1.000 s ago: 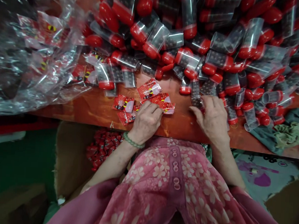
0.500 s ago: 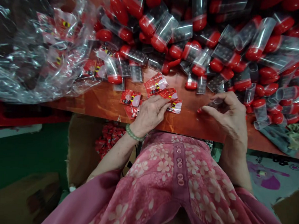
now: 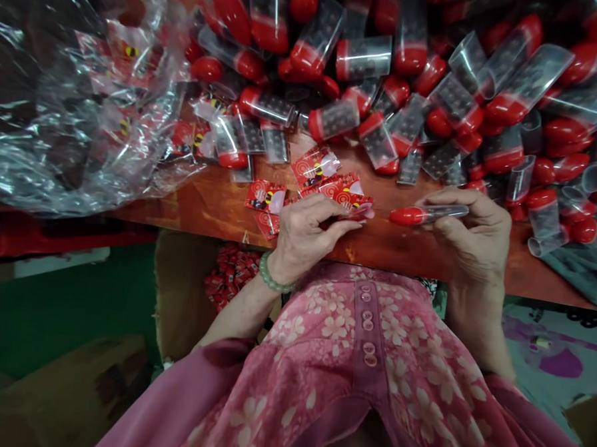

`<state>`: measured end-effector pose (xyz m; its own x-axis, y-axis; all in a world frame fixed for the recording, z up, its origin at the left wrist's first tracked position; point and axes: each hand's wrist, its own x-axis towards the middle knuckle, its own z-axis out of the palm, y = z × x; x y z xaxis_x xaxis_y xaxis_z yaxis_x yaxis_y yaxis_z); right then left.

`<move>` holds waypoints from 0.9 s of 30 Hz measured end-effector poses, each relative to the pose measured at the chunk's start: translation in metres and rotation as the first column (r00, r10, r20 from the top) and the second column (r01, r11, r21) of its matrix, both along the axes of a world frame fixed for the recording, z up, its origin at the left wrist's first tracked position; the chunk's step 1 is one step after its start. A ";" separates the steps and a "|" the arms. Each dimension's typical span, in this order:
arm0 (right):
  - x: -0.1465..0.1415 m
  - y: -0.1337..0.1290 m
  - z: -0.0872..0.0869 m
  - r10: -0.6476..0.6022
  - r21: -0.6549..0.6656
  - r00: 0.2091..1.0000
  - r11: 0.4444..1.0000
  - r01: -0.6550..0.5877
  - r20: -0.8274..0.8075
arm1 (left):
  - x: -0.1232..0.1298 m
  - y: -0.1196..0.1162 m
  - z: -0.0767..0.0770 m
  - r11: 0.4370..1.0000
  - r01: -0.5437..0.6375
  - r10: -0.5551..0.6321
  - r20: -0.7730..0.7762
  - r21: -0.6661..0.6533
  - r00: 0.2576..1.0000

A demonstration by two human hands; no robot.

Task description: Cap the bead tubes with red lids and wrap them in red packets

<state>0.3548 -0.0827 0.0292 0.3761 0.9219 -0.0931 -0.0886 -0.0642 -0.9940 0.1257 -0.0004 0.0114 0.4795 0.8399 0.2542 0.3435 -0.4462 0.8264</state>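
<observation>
My left hand, with a green bead bracelet at the wrist, pinches a small red printed card between thumb and fingers. Under and around it lie more red cards with yellow and black pictures; others rest to the left. On the right, my right hand grips a plastic tube sideways, its red rounded end pointing at the left hand. The tube's clear part lies between thumb and fingers. A short gap separates the card from the tube.
A heap of red-and-clear tubes covers the back of the brown table. At the left lies a clear plastic bag with red cards inside. Below the edge, a cardboard box stands near many small red pieces. Cloth lies at right.
My left hand has lifted a card's edge off the pile and pinched it. In my right hand the tube has turned into clear view, red end leftward. Several tubes in the heap have shifted.
</observation>
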 end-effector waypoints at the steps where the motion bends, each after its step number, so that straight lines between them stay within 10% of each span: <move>1: -0.003 0.000 0.001 0.020 0.014 0.999 1.000 -0.020 0.028 | 0.000 -0.001 0.000 1.000 0.011 -0.011 0.013 0.028 1.000; 13: -0.001 0.000 0.005 0.256 -0.042 0.889 0.965 -0.260 0.380 | 0.000 -0.009 0.003 0.958 0.113 -0.107 -0.038 0.263 0.994; 27: 0.011 0.010 0.024 0.555 -0.235 0.624 0.820 -0.522 0.551 | 0.001 -0.013 -0.003 0.953 0.249 -0.225 -0.145 0.173 0.963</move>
